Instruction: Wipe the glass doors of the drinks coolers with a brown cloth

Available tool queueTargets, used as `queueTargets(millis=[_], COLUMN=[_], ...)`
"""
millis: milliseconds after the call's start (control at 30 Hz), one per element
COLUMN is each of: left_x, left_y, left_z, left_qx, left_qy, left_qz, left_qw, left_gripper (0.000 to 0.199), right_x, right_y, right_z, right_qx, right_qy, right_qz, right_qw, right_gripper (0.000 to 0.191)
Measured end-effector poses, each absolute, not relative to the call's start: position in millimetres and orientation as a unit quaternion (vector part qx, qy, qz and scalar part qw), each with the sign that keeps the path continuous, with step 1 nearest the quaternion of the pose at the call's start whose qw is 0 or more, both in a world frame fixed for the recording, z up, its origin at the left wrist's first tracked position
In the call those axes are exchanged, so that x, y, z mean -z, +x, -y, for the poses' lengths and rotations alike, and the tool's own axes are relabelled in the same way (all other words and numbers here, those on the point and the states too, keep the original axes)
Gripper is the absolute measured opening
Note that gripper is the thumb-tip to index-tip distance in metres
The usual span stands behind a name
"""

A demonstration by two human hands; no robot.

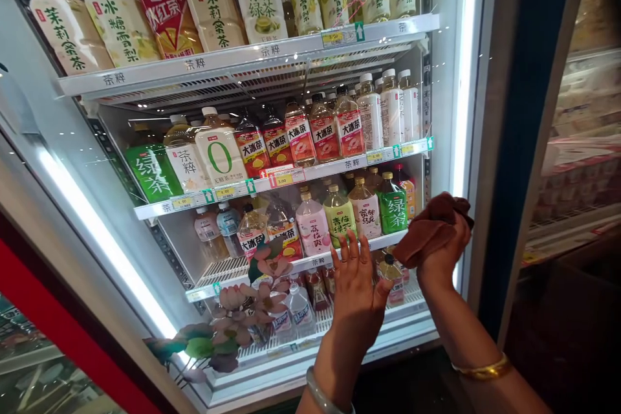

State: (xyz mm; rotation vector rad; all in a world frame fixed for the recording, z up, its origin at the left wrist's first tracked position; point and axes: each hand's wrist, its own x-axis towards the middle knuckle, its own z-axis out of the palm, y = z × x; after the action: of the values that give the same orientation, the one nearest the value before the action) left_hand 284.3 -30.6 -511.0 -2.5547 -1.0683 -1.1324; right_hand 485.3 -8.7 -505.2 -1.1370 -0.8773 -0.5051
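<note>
Right grip (449, 252): closed on a brown cloth (427, 226), fingers curled about its right part, the rest bunched and hanging out to the left. Wrist raised; forearm slanting up and leftward from the lower right corner, gold bangle (485, 370) below the grip.

Left grip (356, 301): to the left of the right one and slightly lower, well open, fingers spread and pointing up, thumb out toward the cloth, back of the hand to the viewer. Holds nothing; palm faces the glass (272, 87). Contact seems likely, but cannot be confirmed. Pale bangle (323, 394) below it.

Stage reached: cloth in hand and raised before the right side of the glass, exact contact unclear. How much is done, and how much is left: not shown.

Just beyond the cloth, up and left: green bottle (394, 207), upright. Above the left fingertips: yellow-green bottle (342, 213), with pink bottle (312, 226) at its left, on one shelf (310, 263). Farther up: two more shelves of upright bottles. Left of the left grip: flower shapes (272, 265), seen across the lower shelves. Right of and above the cloth: light strip (468, 45), lit.
</note>
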Motion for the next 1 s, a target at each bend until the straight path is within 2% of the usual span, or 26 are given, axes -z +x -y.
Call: queueTargets(millis=[100, 267, 433, 667, 867, 1000], left_x=[512.0, 508.1, 508.2, 506.5, 498.7, 500.7], left_y=[286.9, 285.5, 284.7, 283.1, 281.4, 280.6], left_z=[30.0, 29.0, 26.6, 14.7, 22.5, 20.1], left_qx=[0.381, 0.386, 0.378, 0.406, 0.400, 0.408], left_qy=[-0.853, -0.852, -0.856, -0.837, -0.840, -0.833], left_qz=[0.349, 0.347, 0.351, 0.365, 0.362, 0.365], left_qw=[0.074, 0.061, 0.041, 0.025, 0.067, 0.084], left_gripper=[0.091, 0.087, 0.083, 0.085, 0.078, 0.076], right_x=[502.7, 505.9, 503.8, 513.8, 502.6, 505.6], right_y=[448.4, 431.9, 457.0, 415.1, 431.8, 417.6], right_z=[10.6, 11.1, 11.7, 9.9, 12.3, 12.7], right_qx=[0.224, 0.289, 0.295, 0.305, 0.277, 0.262], right_qy=[-0.505, -0.451, -0.482, -0.458, -0.495, -0.500], right_qz=[0.436, 0.583, 0.478, 0.604, 0.492, 0.548], right_qw=[0.710, 0.611, 0.673, 0.577, 0.661, 0.617], right_gripper=[0.050, 0.040, 0.045, 0.046, 0.046, 0.049])
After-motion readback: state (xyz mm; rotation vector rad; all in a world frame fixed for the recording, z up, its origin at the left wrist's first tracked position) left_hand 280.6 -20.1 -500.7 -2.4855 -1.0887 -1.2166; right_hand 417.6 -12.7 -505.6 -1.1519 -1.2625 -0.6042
